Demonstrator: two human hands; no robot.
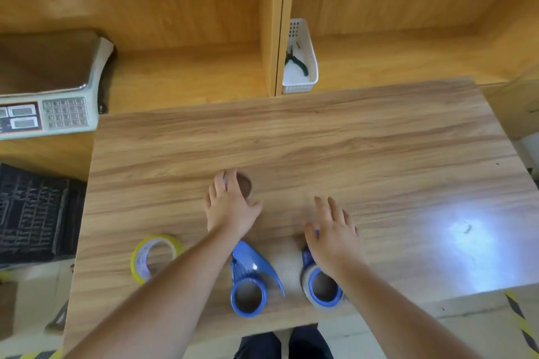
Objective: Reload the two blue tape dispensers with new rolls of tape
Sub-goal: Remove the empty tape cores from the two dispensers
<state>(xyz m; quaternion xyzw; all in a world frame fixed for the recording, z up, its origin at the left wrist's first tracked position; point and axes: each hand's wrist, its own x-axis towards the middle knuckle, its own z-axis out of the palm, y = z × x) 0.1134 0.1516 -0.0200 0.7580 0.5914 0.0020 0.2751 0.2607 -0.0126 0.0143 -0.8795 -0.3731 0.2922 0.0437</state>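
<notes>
Two blue tape dispensers lie near the table's front edge. The left dispenser (250, 277) has a bare blue hub and its curved blade guard shows. The right dispenser (316, 294) carries a clear tape roll around its hub. My right hand (332, 233) rests on its front end with fingers spread flat. My left hand (230, 207) reaches farther out, its fingers curled over a small brown cardboard core (245, 186) that stands on the table. A yellow-edged tape roll (140, 256) lies to the left, partly hidden by my left forearm.
The wooden table (350, 140) stands against wooden shelving. A weighing scale (49, 96) sits at the left. A white basket (303, 79) holding green-handled pliers (296, 61) stands in the right shelf bay. A black crate (35, 213) is below left.
</notes>
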